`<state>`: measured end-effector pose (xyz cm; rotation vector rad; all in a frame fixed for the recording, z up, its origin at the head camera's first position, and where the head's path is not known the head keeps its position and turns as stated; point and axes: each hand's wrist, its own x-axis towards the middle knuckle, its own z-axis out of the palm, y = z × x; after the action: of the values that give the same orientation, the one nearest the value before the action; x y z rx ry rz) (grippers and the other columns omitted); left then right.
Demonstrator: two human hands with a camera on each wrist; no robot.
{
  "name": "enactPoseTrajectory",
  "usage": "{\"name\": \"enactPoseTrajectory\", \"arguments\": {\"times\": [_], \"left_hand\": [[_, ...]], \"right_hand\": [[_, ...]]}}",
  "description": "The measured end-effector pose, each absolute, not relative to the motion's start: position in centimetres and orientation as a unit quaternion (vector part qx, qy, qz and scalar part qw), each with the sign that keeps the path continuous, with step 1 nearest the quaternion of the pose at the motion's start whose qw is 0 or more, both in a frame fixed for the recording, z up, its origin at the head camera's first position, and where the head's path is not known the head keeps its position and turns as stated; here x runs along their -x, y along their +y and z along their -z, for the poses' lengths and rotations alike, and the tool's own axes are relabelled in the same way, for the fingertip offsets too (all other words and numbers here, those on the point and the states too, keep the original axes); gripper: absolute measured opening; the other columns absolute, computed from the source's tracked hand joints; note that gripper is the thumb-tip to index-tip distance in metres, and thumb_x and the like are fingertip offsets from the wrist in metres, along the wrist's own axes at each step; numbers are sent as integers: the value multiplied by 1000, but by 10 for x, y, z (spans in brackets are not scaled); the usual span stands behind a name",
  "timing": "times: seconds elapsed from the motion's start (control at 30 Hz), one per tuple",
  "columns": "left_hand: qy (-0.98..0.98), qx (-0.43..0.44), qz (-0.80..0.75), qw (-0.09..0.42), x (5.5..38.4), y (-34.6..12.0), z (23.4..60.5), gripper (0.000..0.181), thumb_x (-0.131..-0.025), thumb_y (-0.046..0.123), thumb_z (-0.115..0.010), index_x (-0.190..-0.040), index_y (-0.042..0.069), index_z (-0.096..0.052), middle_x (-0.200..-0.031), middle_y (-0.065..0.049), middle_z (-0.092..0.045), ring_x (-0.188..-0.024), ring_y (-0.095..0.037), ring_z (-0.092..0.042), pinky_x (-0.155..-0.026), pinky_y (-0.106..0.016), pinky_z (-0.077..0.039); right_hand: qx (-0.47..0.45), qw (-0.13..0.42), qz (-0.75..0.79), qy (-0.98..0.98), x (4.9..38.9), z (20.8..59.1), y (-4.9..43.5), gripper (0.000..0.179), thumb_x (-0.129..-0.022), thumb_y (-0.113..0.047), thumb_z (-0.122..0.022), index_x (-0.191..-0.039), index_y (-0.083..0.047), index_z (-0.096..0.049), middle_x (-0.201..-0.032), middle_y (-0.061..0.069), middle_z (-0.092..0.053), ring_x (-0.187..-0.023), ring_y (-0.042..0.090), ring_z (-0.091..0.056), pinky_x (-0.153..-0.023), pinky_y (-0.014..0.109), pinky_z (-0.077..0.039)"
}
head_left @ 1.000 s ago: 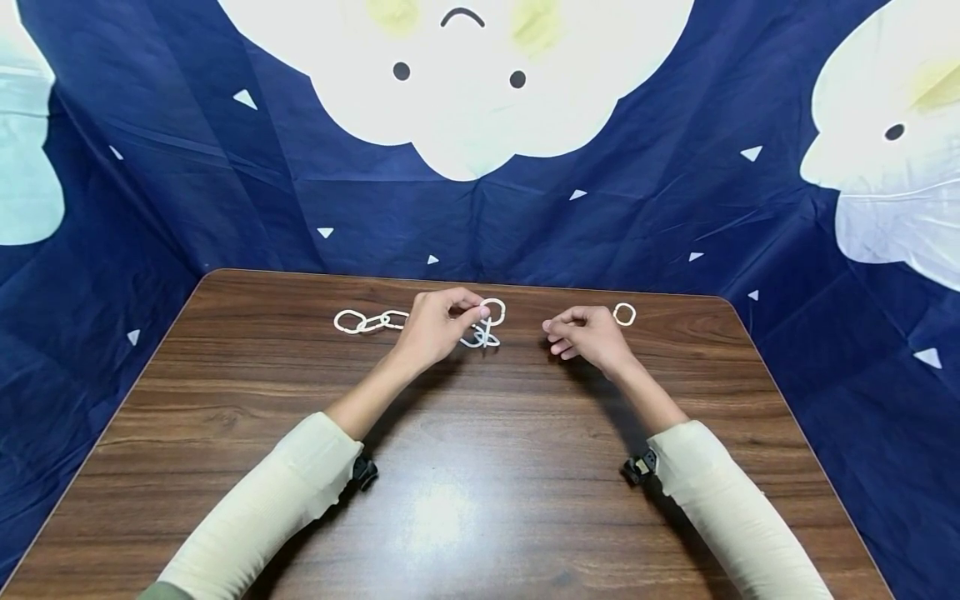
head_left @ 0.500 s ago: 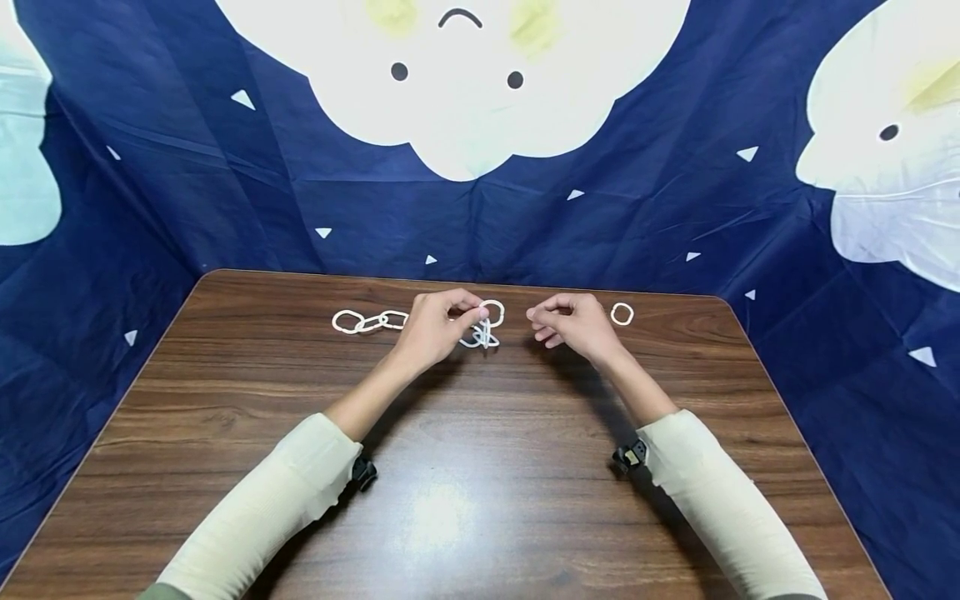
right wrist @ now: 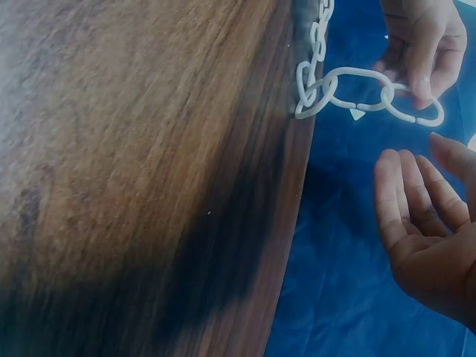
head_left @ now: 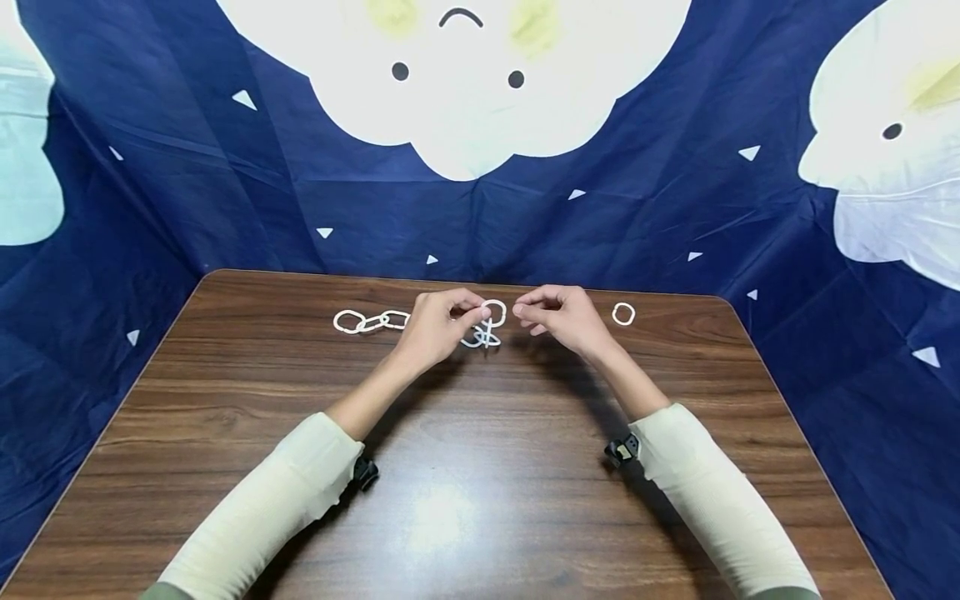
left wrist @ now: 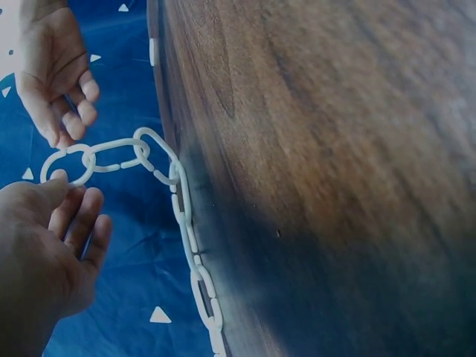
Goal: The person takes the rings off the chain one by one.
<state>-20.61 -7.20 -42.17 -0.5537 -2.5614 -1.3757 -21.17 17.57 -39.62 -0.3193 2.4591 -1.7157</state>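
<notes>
A white plastic chain (head_left: 363,326) lies along the far part of the table, its right end lifted. The thumb and fingers of my left hand (head_left: 437,323) pinch the end link (right wrist: 402,117); the links below it hang bunched near the tabletop in the head view. My left hand hides the middle of the chain there. Just right of the raised link, my right hand (head_left: 567,318) hovers with loosely bent fingers and nothing between them. In the right wrist view its thumb tip comes close below the held link.
A single loose white link (head_left: 615,314) lies on the wooden table (head_left: 480,433), right of my right hand. Close behind the table's far edge hangs a dark blue cloth (head_left: 525,225) with clouds and small white triangles.
My right hand has moved left and slightly away from me, from near the loose link to beside the held link. My left hand keeps its pinch and stays in place.
</notes>
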Motion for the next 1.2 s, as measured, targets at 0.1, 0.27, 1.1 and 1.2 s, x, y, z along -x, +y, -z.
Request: {"name": "enactPoseTrajectory", "arguments": {"times": [0.1, 0.27, 1.1, 1.2], "left_hand": [[-862, 186, 461, 94, 207, -72, 422, 13, -103, 20, -85, -112, 10, -87, -102, -5, -87, -91, -20, -78, -87, -42, -63], [-862, 188, 461, 97, 208, -72, 422, 14, -103, 21, -85, -111, 10, -87, -103, -6, -88, -94, -23, -78, -90, -47, -64], [-863, 203, 456, 81, 207, -69, 423, 15, -105, 21, -83, -113, 10, -87, -105, -4, -88, -94, -19, -79, -88, -40, -63], [-864, 203, 455, 77, 207, -68, 423, 15, -106, 22, -82, -114, 10, -87, -105, -4, -88, -95, -19, -79, -88, -41, -63]], "right_hand": [[112, 63, 567, 814, 213, 394, 173, 24, -101, -16, -86, -117, 1, -84, -105, 26, -83, -96, 38, -83, -85, 51, -71], [125, 65, 568, 811, 215, 392, 171, 25, -101, -17, -87, -118, 1, -84, -102, 22, -84, -85, 14, -80, -86, 51, -71], [165, 68, 552, 814, 216, 391, 159, 15, -103, -8, -83, -113, 2, -85, -103, 24, -83, -89, 32, -81, -89, 61, -68], [188, 70, 531, 823, 216, 392, 160, 15, -105, -9, -81, -115, 2, -84, -109, 30, -81, -96, 47, -80, -88, 62, -68]]}}
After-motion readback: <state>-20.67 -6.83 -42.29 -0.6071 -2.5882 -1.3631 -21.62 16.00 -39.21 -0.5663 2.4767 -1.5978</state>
